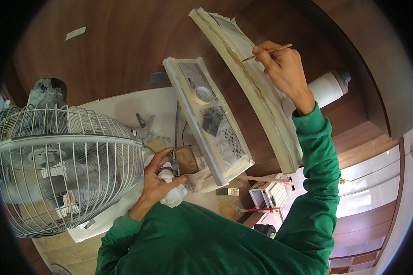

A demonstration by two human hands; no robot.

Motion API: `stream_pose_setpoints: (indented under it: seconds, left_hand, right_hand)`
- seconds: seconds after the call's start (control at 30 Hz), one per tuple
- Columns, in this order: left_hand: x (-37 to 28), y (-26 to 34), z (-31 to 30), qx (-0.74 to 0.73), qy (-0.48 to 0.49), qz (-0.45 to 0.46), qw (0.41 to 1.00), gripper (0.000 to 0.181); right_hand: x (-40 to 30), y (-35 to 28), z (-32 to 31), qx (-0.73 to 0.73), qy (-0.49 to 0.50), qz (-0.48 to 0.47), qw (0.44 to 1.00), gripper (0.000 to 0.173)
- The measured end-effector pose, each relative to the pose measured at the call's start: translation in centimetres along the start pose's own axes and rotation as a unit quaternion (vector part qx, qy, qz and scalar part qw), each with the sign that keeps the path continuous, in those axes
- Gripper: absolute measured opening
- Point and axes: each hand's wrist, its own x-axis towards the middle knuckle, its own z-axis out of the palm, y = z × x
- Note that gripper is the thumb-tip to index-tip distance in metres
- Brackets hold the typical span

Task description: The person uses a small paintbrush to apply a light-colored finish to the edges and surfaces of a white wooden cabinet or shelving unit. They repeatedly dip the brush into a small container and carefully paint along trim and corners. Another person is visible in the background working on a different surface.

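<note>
My right hand (278, 67) pinches a thin wooden-handled artist's paintbrush (266, 51). Its tip meets, or hovers just over, a brown streak along the edge of a long shelf-like panel (249, 91) bordered with masking tape. A crumpled white cloth or tissue (173, 196) is held in my left hand (158, 178), low in front of my chest. Just beyond those fingers are a brown block-like object (189, 160) and a grey metal piece whose kind is unclear. Nearer than the long panel, a second taped panel (189, 113) carries a roll of masking tape (203, 94) and a dark sandpaper-like piece (212, 121).
A wire-caged fan (69, 137) stands close on the left. Behind it, a putty knife (146, 127) and other small tools lie on a pale surface. Past my right wrist is a white cylinder (327, 89). Brown wood panelling (124, 51) rises behind the panels.
</note>
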Motion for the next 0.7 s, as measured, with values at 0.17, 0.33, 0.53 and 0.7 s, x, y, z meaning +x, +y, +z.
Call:
stream_pose_setpoints:
  seconds: [0.17, 0.33, 0.53, 0.7]
  left_hand:
    - [0.1, -0.4, 0.0, 0.024, -0.002, 0.054, 0.998, 0.084]
    - [-0.3, 0.0, 0.0, 0.025, 0.001, 0.009, 1.0, 0.086]
    - [-0.8, 0.5, 0.2, 0.037, -0.004, 0.024, 0.999, 0.087]
    - [-0.9, 0.9, 0.0, 0.086, -0.025, 0.087, 0.992, 0.085]
  right_hand:
    - [-1.0, -0.6, -0.2, -0.008, -0.025, 0.013, 1.0, 0.026]
    - [-2.7, -1.8, -2.1, -0.056, -0.053, 0.037, 0.996, 0.024]
    - [-6.8, -3.9, -6.3, -0.022, -0.084, 0.085, 0.993, 0.024]
    - [-13.8, -8.7, -9.7, 0.083, 0.121, 0.139, 0.979, 0.028]
